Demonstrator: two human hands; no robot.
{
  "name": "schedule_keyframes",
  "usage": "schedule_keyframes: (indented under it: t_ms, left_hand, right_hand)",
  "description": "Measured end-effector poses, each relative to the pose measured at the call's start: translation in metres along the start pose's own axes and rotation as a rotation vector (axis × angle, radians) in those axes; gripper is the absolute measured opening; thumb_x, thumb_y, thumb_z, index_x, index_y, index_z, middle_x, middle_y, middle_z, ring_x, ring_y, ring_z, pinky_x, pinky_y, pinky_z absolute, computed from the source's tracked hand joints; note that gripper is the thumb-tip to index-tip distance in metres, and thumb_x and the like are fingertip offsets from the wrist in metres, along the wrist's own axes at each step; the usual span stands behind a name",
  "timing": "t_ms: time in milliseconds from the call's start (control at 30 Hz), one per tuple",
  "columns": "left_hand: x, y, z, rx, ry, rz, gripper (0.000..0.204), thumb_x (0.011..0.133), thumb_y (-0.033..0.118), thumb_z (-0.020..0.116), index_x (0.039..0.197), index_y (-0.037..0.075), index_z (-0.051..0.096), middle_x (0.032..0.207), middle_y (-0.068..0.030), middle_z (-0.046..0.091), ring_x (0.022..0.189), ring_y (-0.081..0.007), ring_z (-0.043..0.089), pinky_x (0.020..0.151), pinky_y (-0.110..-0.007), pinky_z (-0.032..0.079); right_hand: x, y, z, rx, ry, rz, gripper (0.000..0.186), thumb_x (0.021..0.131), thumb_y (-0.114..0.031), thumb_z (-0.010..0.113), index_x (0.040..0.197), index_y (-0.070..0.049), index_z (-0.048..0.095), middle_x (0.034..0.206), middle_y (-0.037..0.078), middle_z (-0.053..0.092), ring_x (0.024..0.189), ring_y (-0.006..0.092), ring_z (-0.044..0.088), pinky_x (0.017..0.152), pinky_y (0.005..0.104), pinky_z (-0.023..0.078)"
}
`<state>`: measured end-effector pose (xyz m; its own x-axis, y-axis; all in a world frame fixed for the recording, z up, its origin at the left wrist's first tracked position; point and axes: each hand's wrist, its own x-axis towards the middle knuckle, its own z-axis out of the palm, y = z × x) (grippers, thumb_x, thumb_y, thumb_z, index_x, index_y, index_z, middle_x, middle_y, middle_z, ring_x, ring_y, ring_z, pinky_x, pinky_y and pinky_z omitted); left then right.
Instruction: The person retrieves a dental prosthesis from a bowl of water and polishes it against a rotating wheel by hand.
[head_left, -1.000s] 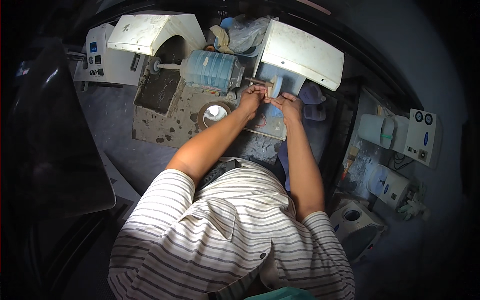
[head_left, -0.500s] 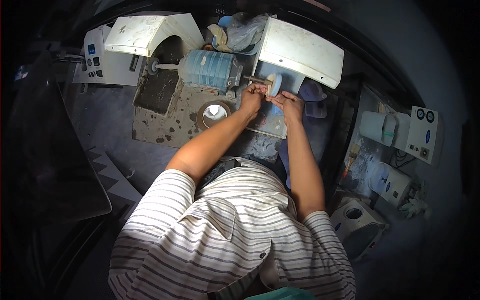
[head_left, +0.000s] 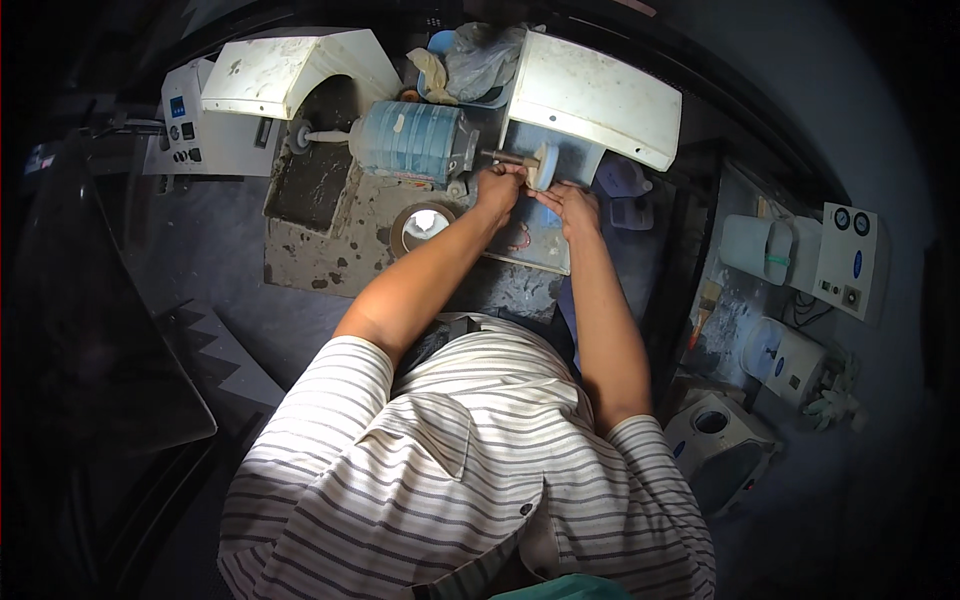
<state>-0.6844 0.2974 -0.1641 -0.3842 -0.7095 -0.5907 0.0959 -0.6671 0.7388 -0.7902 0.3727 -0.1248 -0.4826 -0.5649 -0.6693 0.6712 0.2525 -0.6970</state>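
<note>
Both my hands work at a pale disc-shaped buffing wheel (head_left: pixel 547 167) on the right-hand spindle (head_left: pixel 508 156) of a bench polishing lathe. The lathe's motor body sits under a ribbed, see-through blue cover (head_left: pixel 408 140). Just left of the wheel's lower edge is my left hand (head_left: pixel 499 192), its fingertips pinched together. My right hand (head_left: pixel 573 208) is below and right of the wheel, with fingers reaching toward the left ones. Between the fingertips, right under the wheel, any small piece is too small to make out. A white hood (head_left: pixel 600 95) arches over the wheel's far side.
A second white hood (head_left: pixel 295 70) covers a dirty tray (head_left: pixel 310 190) and another wheel (head_left: pixel 301 136) at left. A roll of tape (head_left: pixel 403 232) lies on the stained bench. Behind the motor stands a blue basin (head_left: pixel 440 42) with plastic bags. White machines (head_left: pixel 848 262) stand at right.
My hands keep their place below the wheel, with small shifts of the fingers. The whole view has moved slightly, so the bench things appear a little further left.
</note>
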Motion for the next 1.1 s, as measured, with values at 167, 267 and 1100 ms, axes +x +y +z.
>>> schedule_keyframes:
  t_ms: [167,267,1100]
  left_hand:
    - [-0.009,-0.005,-0.005,-0.092,-0.067,0.031,0.007,0.085,-0.001,0.052,0.088,-0.004,0.057,0.082,-0.0092,0.060,0.073,-0.0186,0.059,0.064,-0.030,0.053]
    - [-0.007,-0.011,0.000,-0.148,-0.057,0.026,0.007,0.085,-0.002,0.050,0.087,-0.001,0.057,0.082,-0.0073,0.059,0.072,-0.0159,0.058,0.063,-0.028,0.051]
    - [-0.020,-0.028,0.001,-0.410,-0.120,-0.201,0.006,0.089,0.001,0.044,0.094,0.001,0.048,0.079,-0.0105,0.057,0.069,-0.0211,0.059,0.067,-0.035,0.052]
  right_hand:
    - [-0.007,0.002,-0.001,-0.183,0.033,-0.143,0.028,0.080,0.004,0.057,0.103,0.017,0.047,0.091,0.023,0.060,0.075,0.0284,0.065,0.069,0.0327,0.057]
    - [-0.011,0.002,0.000,-0.157,0.028,-0.234,0.026,0.077,0.007,0.059,0.100,0.017,0.052,0.093,0.021,0.060,0.071,0.0237,0.063,0.069,0.0311,0.056]
    - [-0.036,0.023,-0.010,-0.664,0.191,-0.578,0.014,0.077,-0.003,0.063,0.090,0.002,0.064,0.080,0.008,0.068,0.069,0.0120,0.064,0.064,0.0223,0.048]
